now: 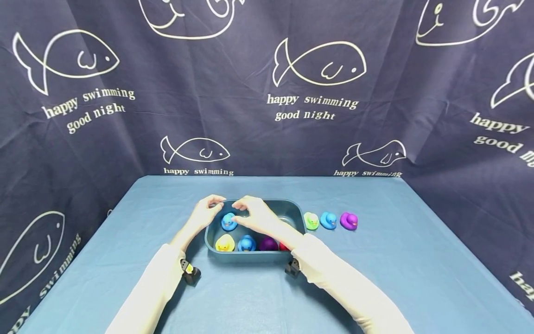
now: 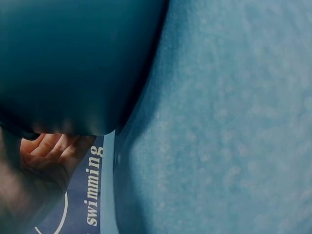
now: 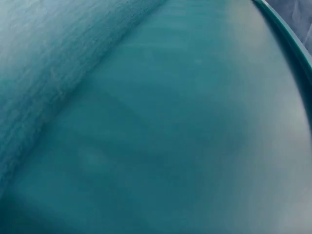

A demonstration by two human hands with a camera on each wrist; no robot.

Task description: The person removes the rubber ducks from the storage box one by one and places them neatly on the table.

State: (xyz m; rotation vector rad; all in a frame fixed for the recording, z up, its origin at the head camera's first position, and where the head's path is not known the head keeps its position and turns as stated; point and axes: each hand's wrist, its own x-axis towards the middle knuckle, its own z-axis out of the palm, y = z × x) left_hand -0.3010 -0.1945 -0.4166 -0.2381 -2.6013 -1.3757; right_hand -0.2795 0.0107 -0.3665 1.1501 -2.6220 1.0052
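Note:
A dark teal bin stands on the blue-covered table, and its wall fills much of both wrist views. My left hand is at the bin's back left corner, fingertips right at the rim, with a gap between thumb and fingers. Over the inside of the bin reaches my right hand, its fingers loosely bent and apart from the thumb. Close to that thumb sits a blue rubber duck. Along the front wall inside are a yellow duck, another blue duck, a purple duck and something red, partly hidden by my right arm.
Just right of the bin, a green duck, a blue duck and a purple duck stand in a row on the tablecloth. A dark curtain with fish drawings hangs behind the table and at its sides.

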